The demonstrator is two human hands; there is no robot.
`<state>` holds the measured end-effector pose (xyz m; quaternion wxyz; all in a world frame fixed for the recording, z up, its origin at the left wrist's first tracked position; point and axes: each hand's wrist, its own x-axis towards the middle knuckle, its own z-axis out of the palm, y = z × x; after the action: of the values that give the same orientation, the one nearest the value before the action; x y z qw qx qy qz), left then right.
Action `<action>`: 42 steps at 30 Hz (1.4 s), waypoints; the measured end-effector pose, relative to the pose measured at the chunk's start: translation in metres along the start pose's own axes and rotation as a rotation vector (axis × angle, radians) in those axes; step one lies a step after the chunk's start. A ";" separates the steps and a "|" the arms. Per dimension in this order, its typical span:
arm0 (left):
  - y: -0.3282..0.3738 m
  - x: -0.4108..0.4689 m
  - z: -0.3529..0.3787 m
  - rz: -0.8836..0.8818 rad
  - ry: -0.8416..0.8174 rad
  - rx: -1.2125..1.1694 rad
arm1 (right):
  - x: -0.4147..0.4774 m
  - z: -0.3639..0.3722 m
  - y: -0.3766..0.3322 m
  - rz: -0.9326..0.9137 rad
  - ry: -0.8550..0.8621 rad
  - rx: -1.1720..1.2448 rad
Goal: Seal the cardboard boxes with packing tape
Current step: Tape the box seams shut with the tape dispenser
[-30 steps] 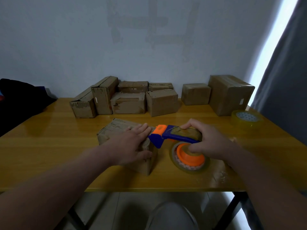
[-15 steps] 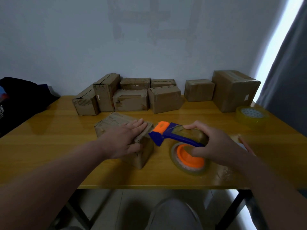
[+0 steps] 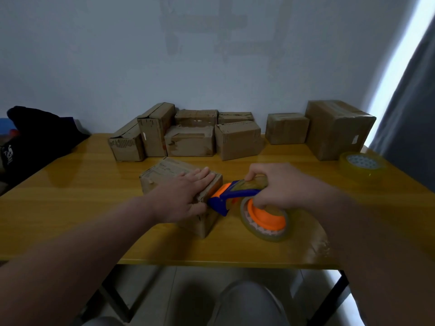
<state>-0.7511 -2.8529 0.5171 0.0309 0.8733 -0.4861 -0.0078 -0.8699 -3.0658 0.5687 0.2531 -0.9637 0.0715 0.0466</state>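
Flatly, the left hand lays straight fingers atop one box on the tabletop. Touching the box's right edge, one tape dispenser sits gripped in the right hand's curled fingers. Eight more boxes stand behind it, and one spare tape roll lies far right.

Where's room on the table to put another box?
Free: the left of the table, between the black bag and the box under the left hand; also the patch between the right hand and the spare tape roll. Crowded: the back edge, lined with boxes.
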 end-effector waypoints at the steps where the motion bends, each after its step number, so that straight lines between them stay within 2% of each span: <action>1: 0.000 0.000 0.000 0.003 0.006 0.002 | 0.003 -0.003 -0.003 0.003 -0.015 -0.005; 5: 0.000 0.000 0.002 0.005 0.022 0.014 | 0.010 -0.013 -0.008 0.034 -0.073 0.015; 13: 0.003 -0.001 0.000 -0.017 0.011 -0.011 | 0.015 -0.016 0.005 0.176 -0.215 0.267; 17: 0.005 -0.001 -0.003 -0.025 -0.002 -0.022 | 0.013 -0.010 0.013 0.207 -0.196 0.317; 19: 0.005 -0.001 -0.005 -0.028 -0.013 -0.028 | 0.013 -0.010 0.012 0.228 -0.224 0.286; 23: 0.007 -0.003 -0.007 -0.028 -0.027 -0.030 | 0.013 -0.006 0.010 0.274 -0.303 0.070; 27: 0.005 -0.006 -0.012 -0.009 -0.052 -0.047 | 0.016 -0.004 0.018 0.300 -0.075 0.206; 29: 0.004 -0.010 -0.015 0.013 -0.070 -0.067 | 0.020 -0.004 0.022 0.303 0.053 0.204; 32: 0.002 -0.017 -0.017 0.013 -0.061 -0.078 | 0.026 0.005 0.028 0.310 0.141 0.178; 35: 0.010 -0.016 -0.013 -0.063 0.038 -0.084 | 0.030 0.024 0.032 0.334 0.203 0.230; 38: 0.024 -0.006 -0.002 -0.231 0.156 -0.017 | 0.031 0.042 0.034 0.348 0.278 0.239; 42: 0.030 0.007 0.008 -0.320 0.183 0.084 | 0.031 0.050 0.036 0.317 0.329 0.202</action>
<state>-0.7737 -2.8748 0.5115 0.0369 0.9370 -0.3361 0.0873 -0.8477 -3.0761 0.5041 0.3224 -0.9049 0.2663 -0.0793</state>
